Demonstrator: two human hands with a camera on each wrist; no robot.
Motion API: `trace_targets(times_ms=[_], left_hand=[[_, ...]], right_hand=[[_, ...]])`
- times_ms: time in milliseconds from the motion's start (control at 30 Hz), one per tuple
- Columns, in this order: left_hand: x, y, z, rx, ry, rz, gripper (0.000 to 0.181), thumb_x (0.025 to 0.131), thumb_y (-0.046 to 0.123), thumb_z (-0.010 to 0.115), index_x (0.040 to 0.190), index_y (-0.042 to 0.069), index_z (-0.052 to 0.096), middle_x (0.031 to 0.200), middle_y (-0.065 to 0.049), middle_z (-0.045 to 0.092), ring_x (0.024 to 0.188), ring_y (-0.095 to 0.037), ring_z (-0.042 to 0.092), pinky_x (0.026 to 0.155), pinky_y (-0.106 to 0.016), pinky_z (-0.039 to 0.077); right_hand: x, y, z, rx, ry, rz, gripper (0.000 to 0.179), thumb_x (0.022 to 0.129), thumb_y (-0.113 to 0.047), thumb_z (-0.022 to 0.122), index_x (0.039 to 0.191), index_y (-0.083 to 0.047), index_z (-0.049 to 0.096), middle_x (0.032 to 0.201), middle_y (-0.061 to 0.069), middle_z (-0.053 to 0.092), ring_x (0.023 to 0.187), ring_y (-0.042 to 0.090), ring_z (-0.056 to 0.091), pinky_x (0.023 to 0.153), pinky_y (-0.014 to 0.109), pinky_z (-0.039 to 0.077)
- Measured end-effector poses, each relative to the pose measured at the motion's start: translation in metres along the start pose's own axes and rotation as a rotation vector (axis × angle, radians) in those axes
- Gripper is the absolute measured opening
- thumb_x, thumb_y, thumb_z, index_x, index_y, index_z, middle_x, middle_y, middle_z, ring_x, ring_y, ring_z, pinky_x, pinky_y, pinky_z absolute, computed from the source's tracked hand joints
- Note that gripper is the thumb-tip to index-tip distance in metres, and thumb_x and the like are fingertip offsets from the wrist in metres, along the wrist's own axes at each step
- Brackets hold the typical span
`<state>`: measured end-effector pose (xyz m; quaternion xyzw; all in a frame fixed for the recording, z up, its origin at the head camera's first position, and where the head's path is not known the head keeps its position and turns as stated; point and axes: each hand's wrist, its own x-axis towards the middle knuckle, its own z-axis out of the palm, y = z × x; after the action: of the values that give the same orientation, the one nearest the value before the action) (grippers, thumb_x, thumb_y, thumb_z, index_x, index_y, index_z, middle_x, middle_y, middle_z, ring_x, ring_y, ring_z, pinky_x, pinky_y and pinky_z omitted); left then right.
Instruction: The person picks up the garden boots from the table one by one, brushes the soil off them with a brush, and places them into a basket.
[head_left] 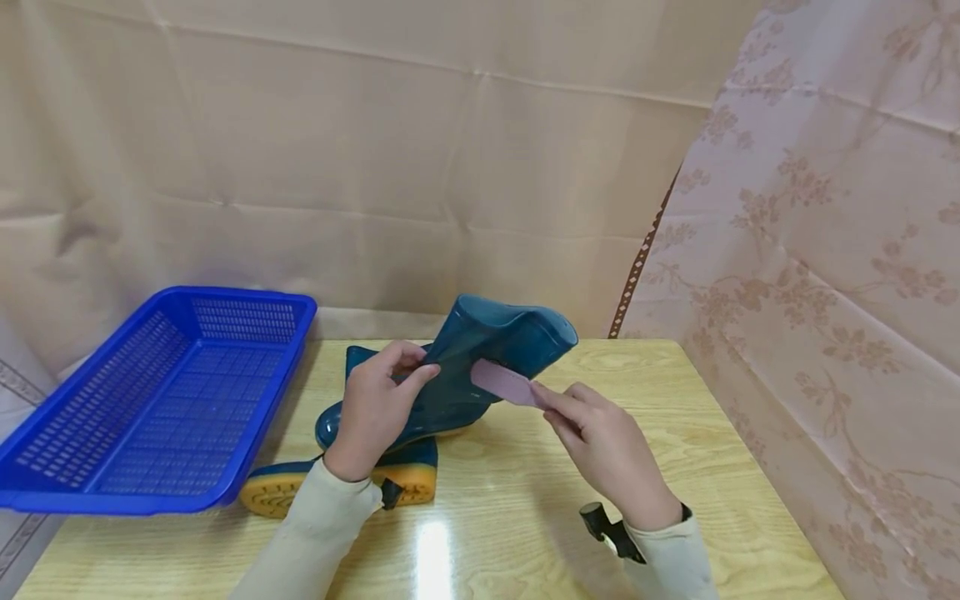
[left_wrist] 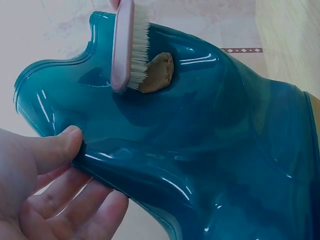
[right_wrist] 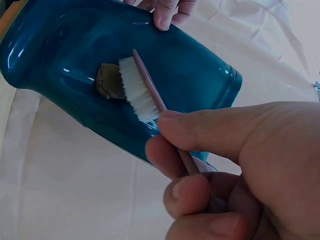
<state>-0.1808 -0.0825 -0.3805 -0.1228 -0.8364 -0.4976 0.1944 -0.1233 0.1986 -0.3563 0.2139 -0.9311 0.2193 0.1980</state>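
Note:
A glossy teal rubber boot [head_left: 450,379] is held tilted above the table, its opening up and to the right. My left hand [head_left: 377,400] grips the edge of its shaft between thumb and fingers. In my right hand [head_left: 611,446] is the handle of a pink brush [head_left: 502,382] with white bristles. The bristles meet the shaft beside a brown, clay-like lump [left_wrist: 159,74] stuck on the boot, also seen in the right wrist view. A second teal boot [head_left: 412,471] with a yellow sole lies on its side beneath, partly hidden by the left hand and the held boot.
A blue plastic basket [head_left: 258,450] with mesh walls stands on the left of the wooden table [head_left: 517,525]. A beige cloth [head_left: 375,150] hangs behind the table, and a pink floral cloth [head_left: 832,292] hangs along the right.

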Motion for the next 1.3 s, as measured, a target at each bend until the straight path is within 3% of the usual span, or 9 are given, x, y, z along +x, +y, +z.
trace_targets(times_ms=[100,233,367,567,700,833,1100,1300], left_hand=[[0.000,0.000,0.000,-0.009,-0.009,-0.003,0.015,0.094,0.019,0.077,0.107,0.014,0.071,0.098,0.000,0.074,0.088,-0.015,0.068,0.077,-0.037,0.059],[0.000,0.000,0.002,-0.007,-0.069,-0.045,0.015,0.097,0.020,0.074,0.110,0.014,0.070,0.099,0.000,0.073,0.086,-0.017,0.065,0.079,-0.038,0.057],[0.002,0.000,0.003,-0.002,-0.122,-0.094,0.018,0.099,0.023,0.071,0.114,0.013,0.066,0.104,-0.002,0.072,0.092,-0.020,0.066,0.087,-0.044,0.058],[0.002,-0.003,0.002,0.000,-0.175,-0.125,0.023,0.101,0.023,0.069,0.120,0.013,0.062,0.112,-0.004,0.069,0.103,-0.022,0.065,0.094,-0.046,0.057],[0.002,-0.004,0.002,0.008,-0.188,-0.139,0.025,0.101,0.024,0.068,0.123,0.012,0.060,0.114,-0.005,0.068,0.102,-0.023,0.064,0.092,-0.045,0.057],[0.003,-0.004,0.001,0.012,-0.190,-0.138,0.026,0.101,0.024,0.069,0.123,0.013,0.060,0.114,-0.005,0.067,0.103,-0.023,0.064,0.093,-0.045,0.057],[0.006,-0.006,0.002,0.004,-0.172,-0.115,0.025,0.100,0.026,0.070,0.121,0.014,0.062,0.114,-0.003,0.068,0.103,-0.021,0.065,0.092,-0.044,0.058],[0.006,-0.010,0.001,0.010,-0.149,-0.080,0.026,0.099,0.026,0.072,0.120,0.013,0.064,0.120,-0.004,0.063,0.109,-0.023,0.066,0.094,-0.045,0.058]], right_hand=[[0.000,0.001,0.000,-0.006,0.060,-0.041,0.040,0.093,-0.006,0.077,0.131,-0.018,0.073,0.084,-0.007,0.059,0.061,0.003,0.042,0.052,0.021,0.037],[0.001,0.003,-0.002,0.012,0.124,-0.074,0.041,0.092,-0.004,0.077,0.131,-0.014,0.073,0.087,-0.006,0.062,0.062,0.004,0.042,0.052,0.020,0.037],[0.002,0.004,-0.003,0.017,0.131,-0.079,0.041,0.092,-0.004,0.077,0.131,-0.013,0.073,0.087,-0.006,0.062,0.063,0.005,0.042,0.052,0.020,0.037],[0.003,0.006,-0.001,-0.003,0.077,-0.048,0.039,0.093,-0.006,0.077,0.130,-0.014,0.073,0.084,-0.007,0.060,0.061,0.005,0.041,0.052,0.022,0.037],[0.001,0.006,-0.001,-0.034,-0.028,0.014,0.037,0.094,-0.009,0.076,0.131,-0.018,0.073,0.081,-0.009,0.057,0.059,0.004,0.041,0.052,0.022,0.037],[0.000,0.005,-0.002,-0.052,-0.096,0.016,0.036,0.094,-0.010,0.076,0.129,-0.021,0.075,0.080,-0.011,0.057,0.058,0.003,0.041,0.052,0.021,0.037],[0.001,0.006,-0.002,-0.035,0.086,-0.045,0.040,0.092,-0.005,0.077,0.130,-0.016,0.073,0.084,-0.007,0.060,0.061,0.004,0.041,0.052,0.021,0.036],[0.001,0.006,0.002,-0.049,0.074,-0.067,0.039,0.093,-0.007,0.077,0.130,-0.016,0.073,0.084,-0.006,0.061,0.060,0.003,0.041,0.051,0.021,0.036]])
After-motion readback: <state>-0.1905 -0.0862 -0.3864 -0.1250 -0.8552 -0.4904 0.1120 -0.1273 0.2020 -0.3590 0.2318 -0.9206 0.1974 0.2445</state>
